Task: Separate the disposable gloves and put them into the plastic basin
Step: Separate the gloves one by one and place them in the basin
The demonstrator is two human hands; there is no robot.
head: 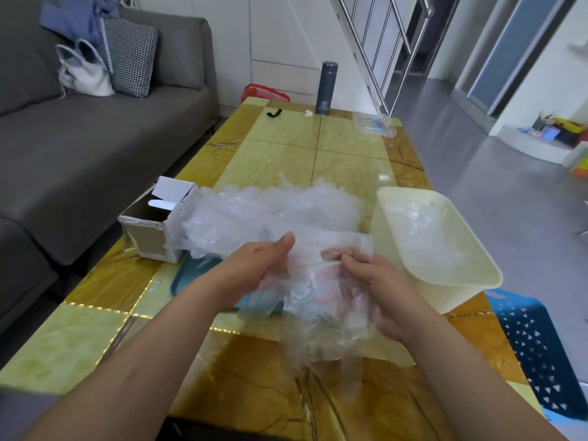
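Clinging film to film, the gloves point(318, 300) are pinched by the left hand point(254, 268) and the right hand point(378, 288) above the table point(95, 338), just beside the plastic basin point(461, 294), so a stuck pair may be dropped in unseparated

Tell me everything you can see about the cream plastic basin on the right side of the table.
The plastic basin is cream, rectangular with rounded corners and a rolled rim, opaque and smooth. It stands upright at the table's right edge, right of the loose glove pile. A few clear gloves lie crumpled inside. The right hand, pinching a glove, is near its left wall but apart.
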